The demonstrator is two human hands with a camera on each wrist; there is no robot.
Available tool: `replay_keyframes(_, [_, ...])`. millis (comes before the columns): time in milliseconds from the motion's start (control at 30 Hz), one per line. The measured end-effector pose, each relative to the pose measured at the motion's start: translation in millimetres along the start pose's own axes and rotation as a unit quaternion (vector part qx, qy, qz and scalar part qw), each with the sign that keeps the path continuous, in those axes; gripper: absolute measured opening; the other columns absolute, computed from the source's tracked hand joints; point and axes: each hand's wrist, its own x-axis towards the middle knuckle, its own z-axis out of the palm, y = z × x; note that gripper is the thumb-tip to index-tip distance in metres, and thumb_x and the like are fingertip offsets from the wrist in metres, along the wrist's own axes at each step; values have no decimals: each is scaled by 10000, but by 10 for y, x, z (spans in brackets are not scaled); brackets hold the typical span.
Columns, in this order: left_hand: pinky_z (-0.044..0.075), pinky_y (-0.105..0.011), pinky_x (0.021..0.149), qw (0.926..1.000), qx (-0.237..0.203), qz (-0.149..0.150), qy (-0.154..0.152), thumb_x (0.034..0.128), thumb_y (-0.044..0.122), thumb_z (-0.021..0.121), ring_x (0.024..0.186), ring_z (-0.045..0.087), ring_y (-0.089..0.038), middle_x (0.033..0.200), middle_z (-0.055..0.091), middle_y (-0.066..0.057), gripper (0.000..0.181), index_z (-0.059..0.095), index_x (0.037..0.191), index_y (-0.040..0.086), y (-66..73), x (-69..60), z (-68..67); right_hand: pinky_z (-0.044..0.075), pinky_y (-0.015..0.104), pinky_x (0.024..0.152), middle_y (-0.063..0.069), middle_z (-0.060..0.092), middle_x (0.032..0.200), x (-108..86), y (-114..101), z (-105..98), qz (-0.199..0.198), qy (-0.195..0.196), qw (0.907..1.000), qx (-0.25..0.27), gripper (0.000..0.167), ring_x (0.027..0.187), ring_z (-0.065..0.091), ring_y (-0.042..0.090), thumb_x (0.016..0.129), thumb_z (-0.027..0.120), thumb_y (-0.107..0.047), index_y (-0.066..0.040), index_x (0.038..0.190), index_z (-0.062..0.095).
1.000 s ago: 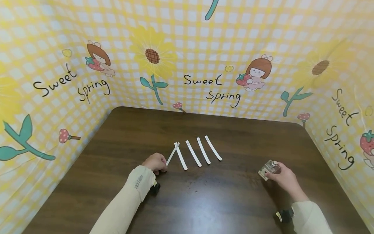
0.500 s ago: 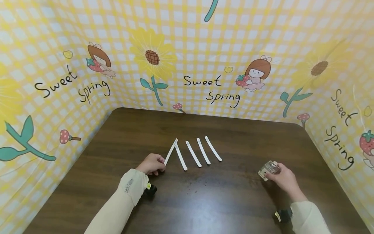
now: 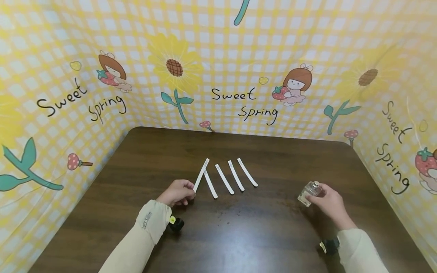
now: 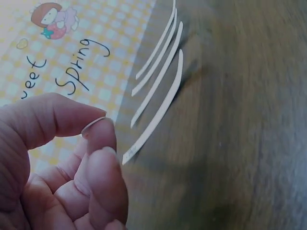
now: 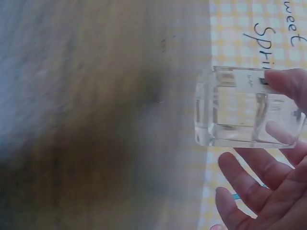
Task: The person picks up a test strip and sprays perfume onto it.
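Note:
Between thumb and fingers, my left hand [image 3: 177, 192] pinches a white perfume test strip [image 3: 202, 173] by its near end. In the head view its far end crosses the top of the leftmost strip on the table [image 3: 211, 185]; the left wrist view shows the held strip only edge-on at the fingertips. Several similar strips [image 3: 236, 176] lie side by side to the right. My right hand [image 3: 330, 206] grips a clear, square perfume bottle [image 3: 308, 194], tilted and held above the table. A pale label [image 5: 248, 80] shows on the glass, partly covered by the thumb.
The dark wooden table [image 3: 273, 235] carries small dark specks or drops [image 3: 228, 221] in front of the strips. A yellow checked cloth [image 3: 232, 57] with printed flowers and lettering encloses the back and sides. Black wrist cameras [image 3: 176, 223] are strapped at both cuffs.
The left hand has drawn back slightly left, and the held strip's far end has risen in view. The right hand has shifted the bottle slightly up and left. The head view has shifted a little.

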Motion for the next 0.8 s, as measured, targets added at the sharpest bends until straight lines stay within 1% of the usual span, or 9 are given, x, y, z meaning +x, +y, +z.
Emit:
replay_keyframes(133, [371,-217,435,9999,-100,126,-59,805,18,641,443,500,-94,702,651,-45,230,613,1028,-33,34,-25,15,457,333,647,236,655,909,19,-122,-52,101,129,9995,259,562,796,594,267,806,736,-216,128,1200,531])
replay_keyframes(267, [365,-209,429,9993,-188,274,-175,813,11,630,450,502,-95,721,653,-70,242,605,1044,-57,89,-55,37,451,273,627,198,653,906,8,-270,-102,137,253,9972,689,523,761,566,159,824,730,-206,113,1195,546])
replay_keyframes(433, [361,-200,425,9981,-289,485,-238,801,-1,632,444,502,-86,722,663,-83,248,596,1037,-71,162,-101,68,446,193,629,37,612,869,7,-438,-152,113,527,9900,1302,452,743,518,19,846,718,-175,85,1179,559])
replay_keyframes(533, [366,-202,431,9973,-359,581,-285,795,-8,626,445,503,-83,701,656,-69,258,588,1039,-83,200,-127,80,452,154,652,-92,575,848,-3,-526,-169,157,670,9808,1823,418,767,511,-17,858,701,-142,79,1175,542])
replay_keyframes(600, [367,-205,436,9967,-412,637,-302,787,-15,619,447,504,-83,680,643,-46,268,581,1041,-91,216,-138,87,460,131,678,-153,570,834,-16,-580,-169,133,741,9683,2383,344,788,523,-26,864,683,-95,57,1138,542])
replay_keyframes(667, [365,-207,439,9961,-473,685,-290,779,-21,615,449,503,-86,660,625,-20,262,581,1030,-88,225,-147,96,467,119,703,-176,596,834,-36,-634,-163,-21,786,9472,3108,240,807,549,-24,865,659,-29,-12,1085,567])
replay_keyframes(700, [364,-207,439,9959,-517,694,-277,777,-26,615,450,501,-86,655,620,-15,261,581,1028,-88,229,-150,100,473,120,717,-170,614,847,-45,-661,-155,-153,796,9331,3505,216,821,566,-19,867,639,10,-54,1064,578])
replay_keyframes(733, [364,-209,440,9956,-548,716,-267,775,-28,615,450,500,-88,648,614,-7,259,583,1025,-87,232,-155,107,479,125,730,-152,633,863,-55,-688,-147,-313,802,9158,3923,223,834,582,-9,866,615,51,-90,1035,587])
replay_keyframes(800, [368,-215,446,9949,-618,746,-274,774,-21,617,454,500,-90,641,605,-2,255,585,1019,-83,241,-168,121,490,142,758,-101,660,908,-72,-743,-126,-647,777,8785,4669,315,867,609,21,863,561,121,-155,1009,603])
